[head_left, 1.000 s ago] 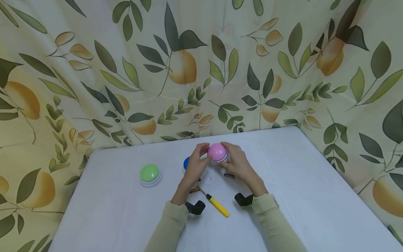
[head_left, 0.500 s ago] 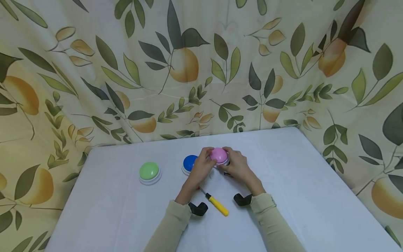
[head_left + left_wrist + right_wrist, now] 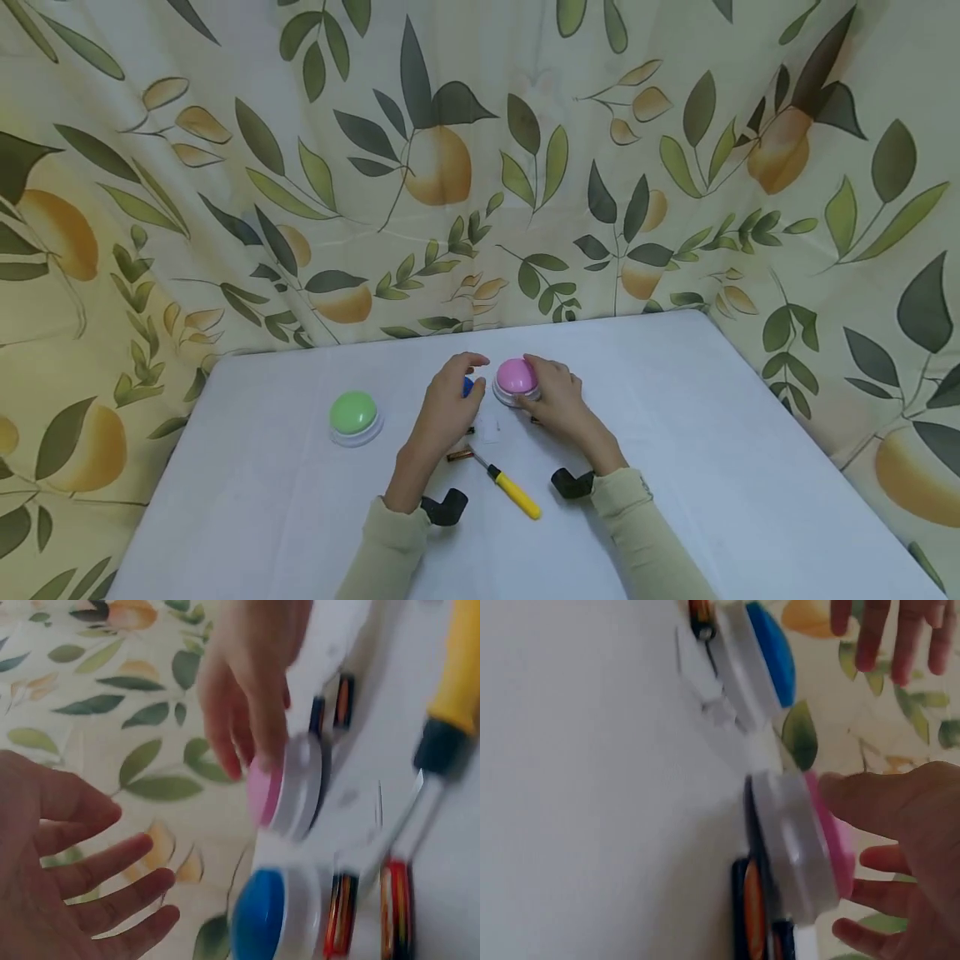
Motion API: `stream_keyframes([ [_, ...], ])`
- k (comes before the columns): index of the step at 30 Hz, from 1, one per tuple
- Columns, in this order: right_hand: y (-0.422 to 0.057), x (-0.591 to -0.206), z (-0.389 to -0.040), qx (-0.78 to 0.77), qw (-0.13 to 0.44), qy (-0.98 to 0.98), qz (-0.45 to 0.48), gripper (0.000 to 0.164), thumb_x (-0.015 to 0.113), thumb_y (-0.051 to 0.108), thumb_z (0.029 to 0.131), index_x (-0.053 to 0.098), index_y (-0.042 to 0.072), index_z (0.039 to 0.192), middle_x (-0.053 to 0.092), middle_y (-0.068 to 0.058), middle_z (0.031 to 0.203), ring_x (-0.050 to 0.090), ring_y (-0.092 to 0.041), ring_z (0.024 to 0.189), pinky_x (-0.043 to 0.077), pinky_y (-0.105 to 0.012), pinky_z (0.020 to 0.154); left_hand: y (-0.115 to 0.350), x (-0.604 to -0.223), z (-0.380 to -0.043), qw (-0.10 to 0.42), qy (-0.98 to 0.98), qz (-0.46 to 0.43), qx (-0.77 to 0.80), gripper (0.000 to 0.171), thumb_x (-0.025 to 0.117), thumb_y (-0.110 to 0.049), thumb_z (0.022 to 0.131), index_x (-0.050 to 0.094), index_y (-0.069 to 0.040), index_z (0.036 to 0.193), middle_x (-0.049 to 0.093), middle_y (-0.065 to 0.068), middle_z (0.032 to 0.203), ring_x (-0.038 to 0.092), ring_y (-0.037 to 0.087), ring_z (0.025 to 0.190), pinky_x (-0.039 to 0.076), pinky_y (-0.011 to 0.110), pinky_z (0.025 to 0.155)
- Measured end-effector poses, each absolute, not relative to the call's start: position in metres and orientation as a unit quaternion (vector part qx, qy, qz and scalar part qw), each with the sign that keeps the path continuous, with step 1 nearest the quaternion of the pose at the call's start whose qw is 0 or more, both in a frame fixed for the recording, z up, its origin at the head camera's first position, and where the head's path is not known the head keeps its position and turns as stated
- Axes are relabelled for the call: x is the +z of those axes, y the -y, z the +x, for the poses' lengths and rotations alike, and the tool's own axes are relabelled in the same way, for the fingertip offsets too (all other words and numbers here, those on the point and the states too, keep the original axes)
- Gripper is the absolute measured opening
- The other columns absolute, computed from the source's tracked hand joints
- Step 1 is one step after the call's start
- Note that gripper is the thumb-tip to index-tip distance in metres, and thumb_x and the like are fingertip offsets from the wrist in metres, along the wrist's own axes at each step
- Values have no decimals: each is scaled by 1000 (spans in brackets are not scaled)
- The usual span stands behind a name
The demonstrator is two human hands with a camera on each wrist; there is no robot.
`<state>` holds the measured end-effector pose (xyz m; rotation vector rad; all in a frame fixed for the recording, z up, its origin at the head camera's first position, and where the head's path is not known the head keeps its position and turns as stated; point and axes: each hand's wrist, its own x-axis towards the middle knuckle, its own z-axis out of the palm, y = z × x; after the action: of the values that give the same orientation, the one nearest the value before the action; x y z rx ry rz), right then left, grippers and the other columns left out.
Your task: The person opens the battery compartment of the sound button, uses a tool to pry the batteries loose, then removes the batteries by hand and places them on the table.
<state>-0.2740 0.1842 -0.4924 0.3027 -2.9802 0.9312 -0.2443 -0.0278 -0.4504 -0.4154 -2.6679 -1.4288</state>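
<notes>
A pink dome push button (image 3: 516, 377) with a white base is near the back of the table. My right hand (image 3: 562, 404) holds it by the side, the thumb (image 3: 862, 799) against the pink dome and the fingers around the far side. To its left, my left hand (image 3: 442, 408) is held over a blue dome push button (image 3: 259, 915), mostly hiding it in the head view. The left fingers (image 3: 112, 862) are spread and hold nothing.
A green dome button (image 3: 353, 414) sits at the left. Batteries (image 3: 341, 915) lie by the blue and pink buttons, with a small white piece (image 3: 491, 430) between. A yellow-handled screwdriver (image 3: 517, 496) lies in front. A patterned curtain (image 3: 420, 267) hangs behind the table.
Both hands held the pink button and brought it down toward the table. The left hand has since let go and moved left, opening its fingers; the right hand stays on the button.
</notes>
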Motion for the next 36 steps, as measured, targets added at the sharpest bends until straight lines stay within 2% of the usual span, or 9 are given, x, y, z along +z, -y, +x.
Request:
stream_keyframes([
  [4,-166,-482,-264,341,34,933,111,66,71,19,97,43,6,155,51,-23,153,44,-45,141,35,-68,117,54,-448,-230,66,911,-97,-394,31,59,-20,104,62,-16,135,61,7,145,56,30,137,48,52,115],
  [7,-147,-475,-258,392,40,911,121,58,66,18,101,44,11,154,51,-20,154,46,-42,142,42,-65,116,75,-452,-221,104,913,-52,-392,31,61,-15,103,64,-14,133,62,8,144,56,31,135,48,51,115],
  [12,-120,-468,-243,468,68,873,121,46,60,15,105,50,17,150,51,-8,157,41,-32,151,37,-61,122,99,-470,-206,195,874,-1,-446,31,59,-3,101,65,-8,131,64,12,138,54,34,136,45,53,115],
  [16,-98,-467,-229,554,74,821,121,41,57,8,105,56,14,146,57,-6,152,49,-30,146,40,-57,121,112,-490,-194,291,827,64,-477,35,60,7,95,65,-5,127,65,16,132,55,37,131,44,53,111],
  [19,-76,-474,-221,633,65,762,121,39,55,2,104,57,8,143,59,-13,149,52,-32,142,43,-53,120,120,-506,-187,332,783,124,-512,39,58,9,93,63,-3,129,63,18,134,51,37,132,40,54,112],
  [23,-47,-488,-211,711,45,691,119,40,51,-1,104,55,4,144,56,-18,151,51,-36,144,47,-47,117,126,-519,-182,322,728,178,-578,40,54,4,99,55,-1,139,53,18,145,42,35,145,34,58,120],
  [27,-27,-502,-200,740,4,662,120,43,48,3,106,49,4,150,48,-17,159,42,-42,150,43,-52,120,127,-526,-180,298,697,203,-620,43,52,-4,103,49,-3,146,47,18,152,42,37,147,38,57,121],
  [32,-15,-517,-191,736,-24,667,116,48,48,5,106,45,4,154,42,-17,164,38,-42,154,38,-57,122,127,-531,-182,276,689,210,-637,47,52,-5,103,48,-5,150,46,18,156,46,41,145,44,59,116],
  [36,-13,-524,-191,728,-36,671,133,51,47,4,106,39,-2,156,37,-21,166,35,-43,155,34,-55,124,128,-535,-187,274,723,205,-601,54,55,-1,100,45,-2,153,43,20,160,38,39,151,43,55,119],
])
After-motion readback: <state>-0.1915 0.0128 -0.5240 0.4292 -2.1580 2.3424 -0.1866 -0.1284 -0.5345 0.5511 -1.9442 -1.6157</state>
